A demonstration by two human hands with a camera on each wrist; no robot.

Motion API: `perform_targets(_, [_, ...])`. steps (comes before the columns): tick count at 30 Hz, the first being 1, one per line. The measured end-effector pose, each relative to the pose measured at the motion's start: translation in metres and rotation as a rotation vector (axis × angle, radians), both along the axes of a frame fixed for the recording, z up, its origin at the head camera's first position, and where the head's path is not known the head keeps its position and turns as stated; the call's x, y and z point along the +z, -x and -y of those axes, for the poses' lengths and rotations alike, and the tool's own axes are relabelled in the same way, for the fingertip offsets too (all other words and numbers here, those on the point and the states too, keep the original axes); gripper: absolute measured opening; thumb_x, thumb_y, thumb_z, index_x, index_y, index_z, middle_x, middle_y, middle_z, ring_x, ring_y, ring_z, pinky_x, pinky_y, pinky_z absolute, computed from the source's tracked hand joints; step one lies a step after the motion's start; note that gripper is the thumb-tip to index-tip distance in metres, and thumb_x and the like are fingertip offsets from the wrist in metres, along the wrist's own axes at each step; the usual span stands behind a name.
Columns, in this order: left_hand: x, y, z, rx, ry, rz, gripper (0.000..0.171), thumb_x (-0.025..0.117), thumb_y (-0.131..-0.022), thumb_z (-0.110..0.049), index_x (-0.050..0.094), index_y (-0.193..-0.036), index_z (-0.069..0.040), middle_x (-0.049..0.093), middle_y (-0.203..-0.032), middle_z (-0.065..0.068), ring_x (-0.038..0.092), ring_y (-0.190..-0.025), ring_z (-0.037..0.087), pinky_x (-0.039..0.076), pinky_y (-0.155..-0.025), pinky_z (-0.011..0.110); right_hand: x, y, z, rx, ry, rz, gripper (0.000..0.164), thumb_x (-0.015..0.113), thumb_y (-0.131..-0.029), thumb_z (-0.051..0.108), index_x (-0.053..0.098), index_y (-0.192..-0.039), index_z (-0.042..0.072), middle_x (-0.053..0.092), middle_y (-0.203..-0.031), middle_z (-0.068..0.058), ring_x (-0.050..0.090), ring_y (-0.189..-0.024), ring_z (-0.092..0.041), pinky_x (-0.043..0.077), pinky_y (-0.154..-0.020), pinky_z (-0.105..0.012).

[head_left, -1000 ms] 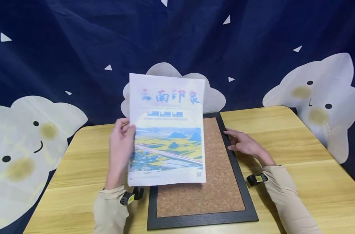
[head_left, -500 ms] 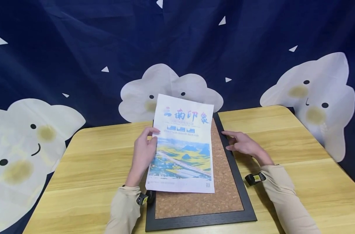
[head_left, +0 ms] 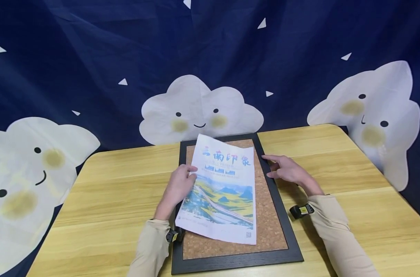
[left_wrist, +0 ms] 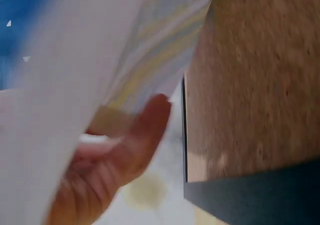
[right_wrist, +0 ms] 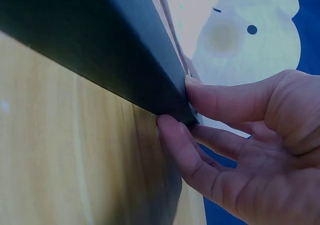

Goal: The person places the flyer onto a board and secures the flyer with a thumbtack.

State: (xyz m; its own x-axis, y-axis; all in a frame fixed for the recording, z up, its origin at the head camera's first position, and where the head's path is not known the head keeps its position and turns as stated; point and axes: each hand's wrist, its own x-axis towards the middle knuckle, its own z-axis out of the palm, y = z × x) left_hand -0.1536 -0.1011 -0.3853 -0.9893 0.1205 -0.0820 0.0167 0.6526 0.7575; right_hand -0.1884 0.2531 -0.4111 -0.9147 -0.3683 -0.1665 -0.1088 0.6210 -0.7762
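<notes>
Left hand [head_left: 179,185] — thumb-and-finger pinch

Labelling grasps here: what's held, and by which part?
Left grip: printed sheet, pinched at its left edge. Right grip: touching the right side of the black frame; whether held, can't tell.

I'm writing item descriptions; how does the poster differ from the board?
The poster is white paper with colourful print, while the board is plain brown cork with a black border. The poster is the smaller; the board extends beyond it on several sides. The poster is bent and held by the left hand, whereas the board lies flat on the table. Both are rectangular.
</notes>
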Motion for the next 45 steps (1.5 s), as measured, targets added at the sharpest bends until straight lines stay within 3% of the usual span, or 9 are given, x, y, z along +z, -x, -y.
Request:
perform_targets(4, [-0.003, -0.001, 0.006, -0.069, 0.072, 0.052, 0.035, 0.055, -0.104, -0.006, 0.062, -0.135, 0.011, 0.057, -0.137, 0.025, 0.06, -0.106, 0.031, 0.05, -0.093, 0.047, -0.001, 0.0, 0.0, 0.005, 0.003, -0.009, 0.068, 0.066, -0.092, -0.006, 0.037, -0.153, -0.013, 0.048, -0.145, -0.039, 0.063, -0.117, -0.044, 0.055, -0.085, -0.04])
perform_targets(14, [-0.008, 0.0, 0.009, -0.084, 0.022, 0.043, 0.048, 0.057, -0.103, -0.011, 0.051, -0.146, 0.009, 0.05, -0.148, 0.025, 0.056, -0.118, 0.037, 0.045, -0.102, 0.053, 0.0, 0.0, 0.0, -0.003, 0.009, 0.001, 0.068, 0.066, -0.092, -0.006, 0.037, -0.153, -0.013, 0.047, -0.145, -0.039, 0.063, -0.117, -0.044, 0.055, -0.084, -0.038])
perform_targets(20, [-0.008, -0.005, 0.01, -0.129, 0.071, 0.076, 0.046, 0.059, -0.103, -0.012, 0.054, -0.145, 0.007, 0.054, -0.143, 0.023, 0.057, -0.116, 0.035, 0.046, -0.101, 0.053, -0.001, 0.001, 0.0, -0.006, 0.002, -0.001, 0.069, 0.067, -0.092, -0.005, 0.038, -0.154, -0.012, 0.05, -0.143, -0.037, 0.064, -0.113, -0.041, 0.054, -0.081, -0.037])
perform_targets(24, [-0.008, -0.009, 0.014, -0.19, 0.112, 0.098, 0.043, 0.06, -0.103, -0.011, 0.059, -0.141, 0.006, 0.051, -0.148, 0.026, 0.053, -0.13, 0.041, 0.044, -0.106, 0.057, -0.001, 0.0, 0.001, -0.009, 0.011, 0.001, 0.069, 0.067, -0.092, -0.005, 0.037, -0.154, -0.013, 0.051, -0.142, -0.037, 0.064, -0.113, -0.041, 0.054, -0.082, -0.037])
perform_targets(27, [-0.007, -0.012, 0.016, -0.224, 0.132, 0.091, 0.04, 0.061, -0.101, -0.009, 0.062, -0.138, 0.006, 0.046, -0.152, 0.029, 0.042, -0.142, 0.045, 0.038, -0.111, 0.059, 0.0, 0.0, 0.0, -0.006, 0.013, 0.0, 0.069, 0.067, -0.092, -0.006, 0.036, -0.154, -0.013, 0.05, -0.143, -0.038, 0.063, -0.115, -0.042, 0.054, -0.084, -0.037])
perform_targets(32, [-0.005, -0.014, 0.016, -0.249, 0.176, 0.08, 0.038, 0.064, -0.1, -0.007, 0.063, -0.136, 0.005, 0.047, -0.152, 0.028, 0.042, -0.143, 0.045, 0.04, -0.111, 0.058, -0.001, -0.001, 0.0, -0.009, 0.02, 0.011, 0.069, 0.066, -0.093, -0.006, 0.035, -0.154, -0.013, 0.047, -0.145, -0.039, 0.063, -0.116, -0.043, 0.054, -0.083, -0.037])
perform_targets(36, [-0.006, -0.014, 0.014, -0.249, 0.216, 0.06, 0.033, 0.068, -0.099, -0.006, 0.068, -0.13, 0.005, 0.064, -0.126, 0.02, 0.06, -0.113, 0.034, 0.051, -0.092, 0.048, -0.001, -0.002, 0.0, -0.017, 0.021, 0.02, 0.069, 0.066, -0.093, -0.006, 0.035, -0.155, -0.012, 0.045, -0.147, -0.039, 0.063, -0.116, -0.043, 0.054, -0.084, -0.036])
perform_targets(39, [-0.008, -0.013, 0.012, -0.242, 0.222, 0.057, 0.03, 0.07, -0.097, -0.005, 0.07, -0.126, 0.004, 0.065, -0.103, 0.01, 0.055, -0.086, 0.023, 0.048, -0.074, 0.04, 0.0, -0.003, 0.001, -0.016, 0.022, 0.022, 0.07, 0.066, -0.093, -0.006, 0.035, -0.155, -0.013, 0.044, -0.147, -0.039, 0.062, -0.116, -0.042, 0.054, -0.083, -0.036])
perform_targets(45, [-0.011, -0.01, 0.008, -0.198, 0.194, 0.055, 0.035, 0.073, -0.096, -0.007, 0.068, -0.129, 0.004, 0.066, -0.102, 0.011, 0.056, -0.081, 0.021, 0.048, -0.068, 0.035, 0.001, -0.001, 0.001, -0.003, 0.022, 0.008, 0.069, 0.066, -0.092, -0.006, 0.035, -0.154, -0.014, 0.046, -0.146, -0.04, 0.062, -0.116, -0.043, 0.054, -0.082, -0.036])
